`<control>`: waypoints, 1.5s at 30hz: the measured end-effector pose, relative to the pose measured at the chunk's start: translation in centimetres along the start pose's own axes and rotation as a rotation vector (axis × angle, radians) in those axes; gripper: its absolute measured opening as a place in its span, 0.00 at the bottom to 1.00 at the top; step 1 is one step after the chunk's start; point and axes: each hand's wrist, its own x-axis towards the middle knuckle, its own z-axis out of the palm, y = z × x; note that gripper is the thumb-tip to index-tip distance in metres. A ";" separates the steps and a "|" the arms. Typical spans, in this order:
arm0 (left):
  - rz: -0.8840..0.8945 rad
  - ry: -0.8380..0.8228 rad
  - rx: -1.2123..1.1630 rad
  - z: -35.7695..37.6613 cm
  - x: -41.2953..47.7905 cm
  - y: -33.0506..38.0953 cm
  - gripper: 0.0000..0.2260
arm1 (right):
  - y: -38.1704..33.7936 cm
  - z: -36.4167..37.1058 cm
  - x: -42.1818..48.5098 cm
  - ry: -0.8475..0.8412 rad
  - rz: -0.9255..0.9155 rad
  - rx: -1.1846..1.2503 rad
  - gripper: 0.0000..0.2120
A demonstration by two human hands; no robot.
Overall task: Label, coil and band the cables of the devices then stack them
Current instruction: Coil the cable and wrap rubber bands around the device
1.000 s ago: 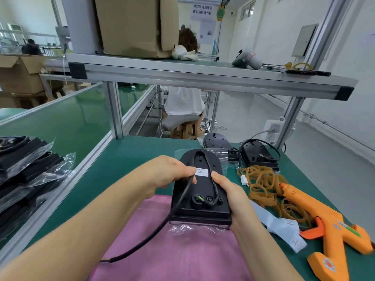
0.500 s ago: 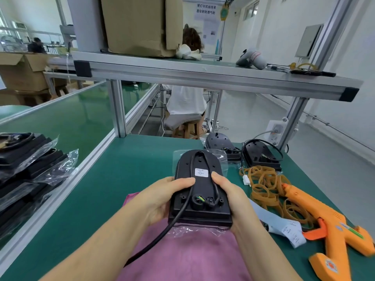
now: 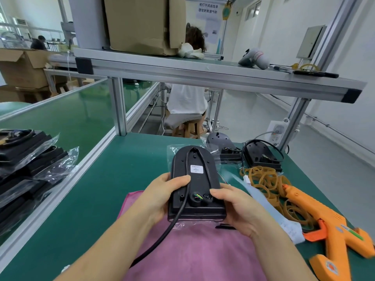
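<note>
A black device [image 3: 197,185] lies underside up over a pink cloth [image 3: 194,252], with a white label [image 3: 196,169] stuck near its middle. My left hand [image 3: 162,197] grips its left edge, thumb pressing the black cable [image 3: 174,220] that runs down off the device toward me. My right hand [image 3: 235,207] holds the right edge, thumb next to the cable socket with coloured wires. A clear plastic bag lies under the device. A heap of tan rubber bands [image 3: 265,183] lies to the right, beside a strip of white labels [image 3: 269,211].
An orange glue gun [image 3: 332,226] lies at the right. Two more black devices [image 3: 261,155] sit at the back right. Bagged black devices [image 3: 26,169] are stacked at the left. An aluminium shelf [image 3: 203,76] spans overhead. A person sits beyond the bench.
Both hands have drawn the device a little nearer to me. My left thumb now lies flatter across the cable, and my right thumb has slid down toward the socket.
</note>
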 end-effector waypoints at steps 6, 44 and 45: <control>0.031 0.021 -0.005 -0.1 0.2 -0.3 0.11 | 0.2 0.5 0.2 0.082 0.014 -0.053 0.14; 0.244 0.000 -0.069 -2.1 0.6 -0.8 0.26 | 1.5 0.9 -2.2 0.590 -0.306 -0.208 0.10; 0.253 -0.003 -0.067 -2.1 0.5 -0.7 0.26 | 1.2 1.0 -2.3 0.586 -0.321 -0.248 0.11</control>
